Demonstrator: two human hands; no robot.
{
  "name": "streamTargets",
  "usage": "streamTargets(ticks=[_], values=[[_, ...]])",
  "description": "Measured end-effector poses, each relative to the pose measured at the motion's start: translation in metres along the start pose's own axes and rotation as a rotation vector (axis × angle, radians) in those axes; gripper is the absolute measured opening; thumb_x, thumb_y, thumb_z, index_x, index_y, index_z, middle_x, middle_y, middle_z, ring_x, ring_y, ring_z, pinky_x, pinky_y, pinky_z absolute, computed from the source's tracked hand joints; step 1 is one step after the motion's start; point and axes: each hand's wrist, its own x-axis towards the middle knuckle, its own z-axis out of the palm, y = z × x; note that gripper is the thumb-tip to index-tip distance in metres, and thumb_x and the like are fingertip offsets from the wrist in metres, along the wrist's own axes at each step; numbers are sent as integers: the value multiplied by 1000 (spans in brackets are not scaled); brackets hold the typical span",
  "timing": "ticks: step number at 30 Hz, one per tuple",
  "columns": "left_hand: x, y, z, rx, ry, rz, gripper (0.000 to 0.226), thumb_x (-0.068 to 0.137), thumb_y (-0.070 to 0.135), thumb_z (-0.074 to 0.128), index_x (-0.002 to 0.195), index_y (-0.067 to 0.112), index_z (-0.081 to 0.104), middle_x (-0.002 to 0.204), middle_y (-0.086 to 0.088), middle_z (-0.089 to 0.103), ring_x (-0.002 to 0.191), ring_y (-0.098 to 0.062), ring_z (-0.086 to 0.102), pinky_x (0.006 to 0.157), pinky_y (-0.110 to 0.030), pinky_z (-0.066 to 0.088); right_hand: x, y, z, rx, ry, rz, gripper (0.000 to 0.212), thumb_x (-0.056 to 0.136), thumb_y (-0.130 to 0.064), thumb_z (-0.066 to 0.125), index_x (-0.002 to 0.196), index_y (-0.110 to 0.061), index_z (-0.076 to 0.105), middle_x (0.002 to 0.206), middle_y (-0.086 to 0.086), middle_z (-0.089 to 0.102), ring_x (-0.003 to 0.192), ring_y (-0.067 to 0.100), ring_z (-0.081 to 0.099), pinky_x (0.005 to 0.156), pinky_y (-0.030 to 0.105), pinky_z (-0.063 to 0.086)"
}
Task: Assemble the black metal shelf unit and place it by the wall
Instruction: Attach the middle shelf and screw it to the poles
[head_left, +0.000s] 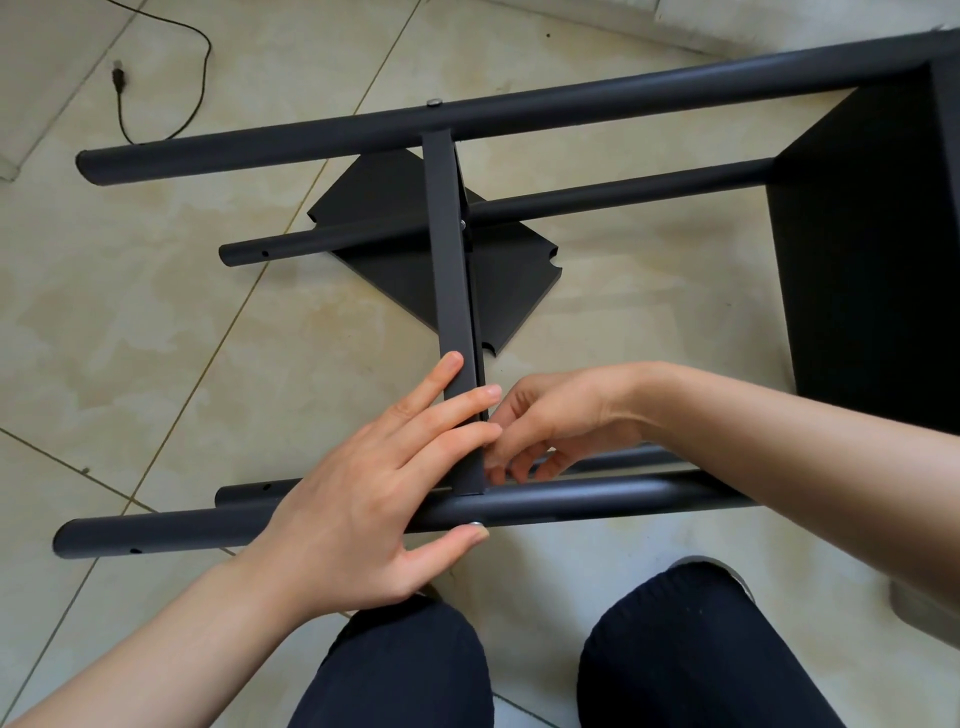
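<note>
Pressing shelf (457, 291), left hand (363, 499); right hand (550, 421) perhaps pinching.

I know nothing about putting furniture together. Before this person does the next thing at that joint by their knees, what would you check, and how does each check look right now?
1. Black metal shelf panel seated against the near black metal tube: ok, its end meets the tube.
2. Left hand steadying the panel: ok, fingers lie flat across it.
3. Silver bolt head in the near tube: ok, the thumb presses on it.
4. Right hand threading something behind the panel: cannot tell, its curled fingers hide whatever they hold.
5. Far end fixed to the far black metal tube: ok, a far silver bolt head shows there.
6. Loose black flat panel on the tiled floor: ok, within reach.
</note>
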Motion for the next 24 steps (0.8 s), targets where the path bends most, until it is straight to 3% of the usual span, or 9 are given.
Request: streamTargets(ticks=[7, 12, 16, 24], values=[[0, -1, 1, 6, 4, 15, 60, 90, 44, 65, 139, 12, 54, 162, 3, 34, 155, -26, 18, 116, -34, 35, 9, 4, 9, 0, 71, -4, 41, 89, -8, 61, 54, -27, 71, 65, -6, 64, 65, 8, 58, 65, 21, 47], [0, 0, 1, 10, 6, 5, 60, 90, 44, 65, 139, 12, 54, 161, 3, 35, 155, -26, 19, 112, -39, 41, 2, 2, 2, 51, 6, -22, 39, 93, -7, 60, 60, -23, 75, 68, -4, 68, 67, 9, 59, 69, 22, 47], [0, -1, 1, 7, 6, 10, 59, 91, 44, 65, 139, 11, 54, 161, 3, 34, 155, -26, 19, 115, -36, 37, 3, 5, 5, 68, 47, -15, 25, 90, -7, 64, 68, -15, 73, 72, 4, 66, 67, 14, 59, 69, 24, 47], [0, -1, 1, 16, 1, 11, 60, 90, 44, 65, 139, 13, 53, 162, 4, 33, 155, -26, 18, 115, -36, 38, 3, 6, 4, 98, 11, -46, 32, 93, -6, 61, 66, -20, 73, 72, -2, 69, 68, 11, 60, 68, 22, 48]])
